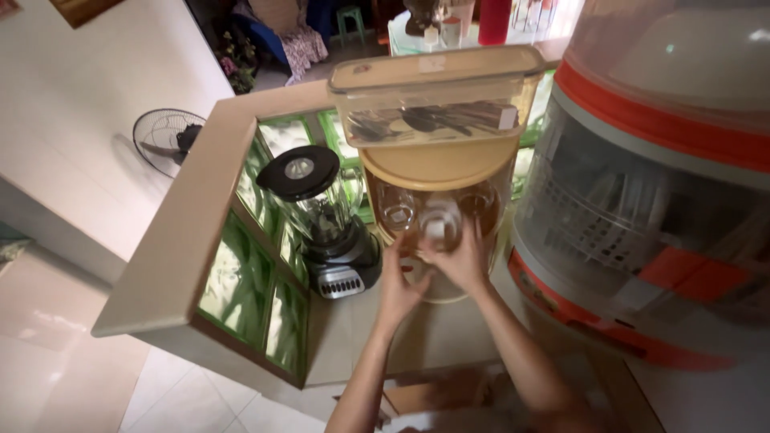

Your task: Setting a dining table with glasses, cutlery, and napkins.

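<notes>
Glasses (439, 220) of clear, smooth make are stored in a round, tan-lidded transparent container (437, 164), against whose front both hands are pressed. Left of the fingers stands a glossy black-lidded blender (321, 220); the left hand (399, 282) is loosely curled, and the right hand (463, 258) is spread half open on the container's curved wall. Nothing is seen to be gripped, and right of the fingers a large orange-banded domed dish rack (650, 184) is set.

Black blender (325, 220), tan-lidded canister (437, 200), orange-banded rack (650, 200).
</notes>
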